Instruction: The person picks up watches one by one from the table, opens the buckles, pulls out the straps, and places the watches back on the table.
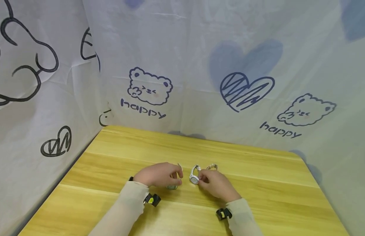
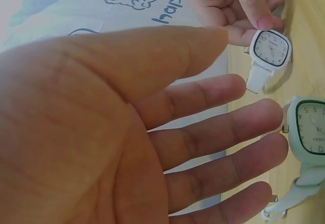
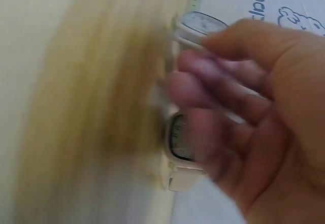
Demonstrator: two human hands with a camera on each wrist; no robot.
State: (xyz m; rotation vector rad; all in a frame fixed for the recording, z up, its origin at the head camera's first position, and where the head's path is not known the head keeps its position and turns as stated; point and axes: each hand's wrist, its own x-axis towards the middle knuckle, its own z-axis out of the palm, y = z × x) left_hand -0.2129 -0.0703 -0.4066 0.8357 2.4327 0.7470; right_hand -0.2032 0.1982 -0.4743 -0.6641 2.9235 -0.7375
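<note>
A white wristwatch (image 1: 194,179) with a rounded square dial stands on the table, its strap curving behind. My right hand (image 1: 217,184) pinches the edge of its case between thumb and fingers, which the left wrist view shows closely. A mint green wristwatch (image 2: 311,127) lies left of it, partly covered by my left hand (image 1: 160,174) in the head view. Fingers of that hand extend straight beside the green case, thumb held apart, with nothing in the palm. Behind my right hand is a third, cream-strapped watch (image 3: 183,178), half hidden by fingers in the right wrist view.
The wooden table (image 1: 182,216) has a light yellow grain. Printed white cloth (image 1: 194,65) with bears and hearts hangs behind it and along the left side. Small black wrist cameras sit on both cuffs.
</note>
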